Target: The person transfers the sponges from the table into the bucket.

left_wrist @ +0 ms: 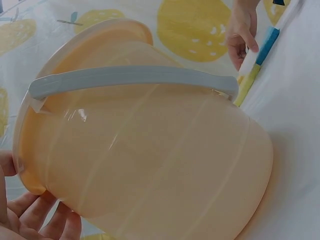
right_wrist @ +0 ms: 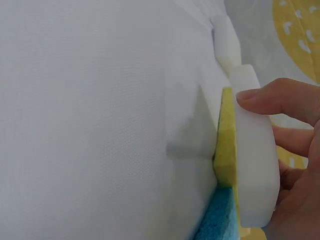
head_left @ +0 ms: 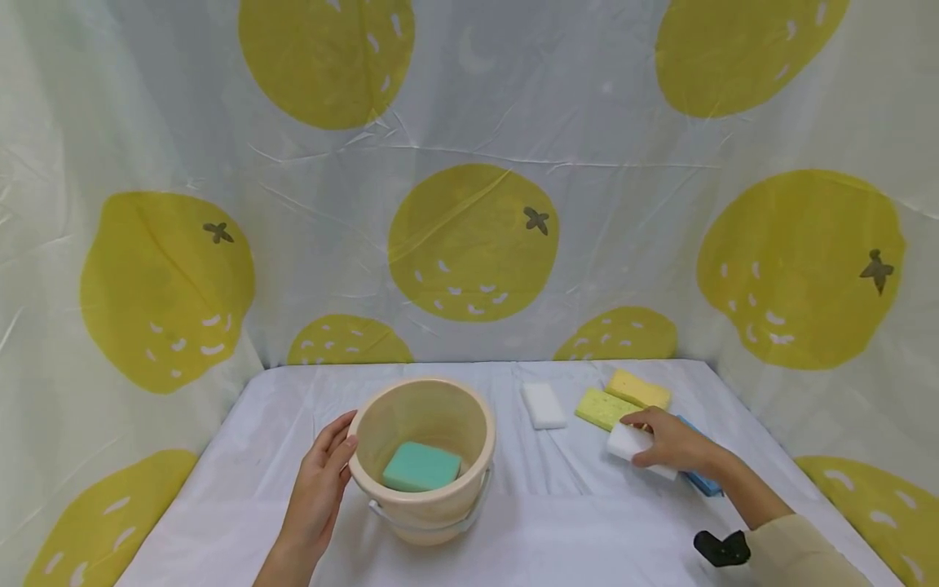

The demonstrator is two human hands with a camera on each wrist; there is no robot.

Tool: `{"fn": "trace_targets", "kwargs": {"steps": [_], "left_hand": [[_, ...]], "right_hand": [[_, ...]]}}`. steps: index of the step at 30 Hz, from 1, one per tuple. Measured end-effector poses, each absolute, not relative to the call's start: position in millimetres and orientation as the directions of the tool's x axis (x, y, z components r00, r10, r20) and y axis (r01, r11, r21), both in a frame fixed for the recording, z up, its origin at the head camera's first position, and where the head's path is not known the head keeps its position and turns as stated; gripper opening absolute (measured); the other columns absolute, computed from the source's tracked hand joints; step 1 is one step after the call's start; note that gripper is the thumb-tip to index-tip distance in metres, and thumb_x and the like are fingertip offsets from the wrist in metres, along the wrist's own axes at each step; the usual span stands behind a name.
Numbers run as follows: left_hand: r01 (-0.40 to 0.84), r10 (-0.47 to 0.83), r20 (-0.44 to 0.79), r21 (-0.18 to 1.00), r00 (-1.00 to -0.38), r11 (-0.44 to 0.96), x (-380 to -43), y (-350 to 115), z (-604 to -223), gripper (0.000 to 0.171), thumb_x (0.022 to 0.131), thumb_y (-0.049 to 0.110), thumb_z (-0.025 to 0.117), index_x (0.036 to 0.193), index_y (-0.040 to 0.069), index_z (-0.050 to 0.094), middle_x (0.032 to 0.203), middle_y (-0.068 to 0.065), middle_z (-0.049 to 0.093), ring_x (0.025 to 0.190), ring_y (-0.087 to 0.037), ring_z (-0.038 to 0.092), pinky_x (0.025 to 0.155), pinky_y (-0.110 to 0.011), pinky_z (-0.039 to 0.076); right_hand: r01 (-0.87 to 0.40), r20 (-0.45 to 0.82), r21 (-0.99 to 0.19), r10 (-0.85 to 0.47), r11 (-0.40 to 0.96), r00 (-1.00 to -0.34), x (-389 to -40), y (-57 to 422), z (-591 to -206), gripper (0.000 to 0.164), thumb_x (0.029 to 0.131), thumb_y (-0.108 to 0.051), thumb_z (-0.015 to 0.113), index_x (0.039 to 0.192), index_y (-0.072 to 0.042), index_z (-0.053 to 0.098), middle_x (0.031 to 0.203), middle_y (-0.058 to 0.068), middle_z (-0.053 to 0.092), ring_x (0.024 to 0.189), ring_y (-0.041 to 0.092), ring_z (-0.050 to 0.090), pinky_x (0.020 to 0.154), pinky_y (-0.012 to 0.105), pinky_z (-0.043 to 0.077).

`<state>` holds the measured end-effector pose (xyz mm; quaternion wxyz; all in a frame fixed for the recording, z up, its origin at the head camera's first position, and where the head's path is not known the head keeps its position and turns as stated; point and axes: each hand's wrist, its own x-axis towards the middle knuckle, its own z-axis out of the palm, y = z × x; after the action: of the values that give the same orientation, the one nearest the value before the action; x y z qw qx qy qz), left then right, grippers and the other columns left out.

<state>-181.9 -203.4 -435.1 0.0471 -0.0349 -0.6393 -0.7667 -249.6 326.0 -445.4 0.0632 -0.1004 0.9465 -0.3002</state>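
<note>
My left hand [head_left: 319, 477] grips the rim of a cream-coloured plastic bucket [head_left: 433, 514] at its left side. The bucket stands upright with its grey handle [left_wrist: 135, 80] hanging down against the wall. Inside it lies a teal sponge [head_left: 421, 467]. On the right, my right hand [head_left: 678, 444] pinches a white sponge [right_wrist: 256, 165] between thumb and fingers. Close by lie a yellow-green sponge [head_left: 605, 409] and a blue sponge [head_left: 703, 483], the latter partly hidden by the hand. Whether the held sponge touches them I cannot tell.
A pale yellow sponge [head_left: 638, 390] lies behind the yellow-green one. Another white sponge [head_left: 543, 406] sits between the bucket and that group. White cloth [head_left: 535, 538] covers the table, and a lemon-print curtain [head_left: 469, 139] encloses the back and sides.
</note>
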Motion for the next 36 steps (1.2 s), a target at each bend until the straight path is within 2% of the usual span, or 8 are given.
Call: {"fn": "trace_targets", "kwargs": {"steps": [11, 17, 26, 36], "left_hand": [[0.132, -0.013, 0.132, 0.976, -0.991, -0.174, -183, -201, -434, 0.049, 0.109, 0.023, 0.056, 0.153, 0.006, 0.042, 0.155, -0.012, 0.045, 0.134, -0.014, 0.051, 0.104, -0.023, 0.045], [0.139, -0.024, 0.136, 0.976, -0.99, -0.168, -182, -203, -434, 0.048, 0.109, 0.022, 0.056, 0.153, 0.006, 0.043, 0.155, -0.013, 0.045, 0.133, -0.014, 0.052, 0.104, -0.025, 0.046], [0.137, -0.026, 0.135, 0.977, -0.991, -0.164, -180, -204, -435, 0.049, 0.109, 0.024, 0.056, 0.153, 0.006, 0.042, 0.155, -0.013, 0.045, 0.133, -0.013, 0.051, 0.103, -0.024, 0.046], [0.135, -0.022, 0.134, 0.977, -0.991, -0.165, -181, -204, -435, 0.05, 0.109, 0.024, 0.056, 0.153, 0.006, 0.041, 0.155, -0.013, 0.044, 0.133, -0.012, 0.051, 0.104, -0.024, 0.046]], "right_hand": [[-0.141, -0.064, -0.577, -0.217, 0.805, -0.974, -251, 320, -428, 0.069, 0.078, -0.019, 0.091, 0.136, -0.001, 0.06, 0.119, 0.012, 0.057, 0.104, 0.033, 0.052, 0.08, 0.047, 0.056], [-0.2, -0.026, -0.561, -0.258, 0.803, -0.966, -259, 311, -419, 0.066, 0.078, -0.019, 0.091, 0.135, -0.001, 0.061, 0.117, 0.01, 0.058, 0.102, 0.031, 0.052, 0.077, 0.044, 0.057], [-0.285, 0.013, -0.536, -0.331, 0.794, -0.944, -271, 295, -405, 0.064, 0.079, -0.021, 0.09, 0.134, -0.001, 0.063, 0.118, 0.009, 0.06, 0.104, 0.03, 0.054, 0.085, 0.046, 0.054], [-0.358, 0.076, -0.513, -0.374, 0.78, -0.924, -281, 279, -387, 0.066, 0.08, -0.023, 0.09, 0.134, 0.003, 0.062, 0.115, 0.01, 0.061, 0.098, 0.028, 0.055, 0.075, 0.037, 0.054]]}}
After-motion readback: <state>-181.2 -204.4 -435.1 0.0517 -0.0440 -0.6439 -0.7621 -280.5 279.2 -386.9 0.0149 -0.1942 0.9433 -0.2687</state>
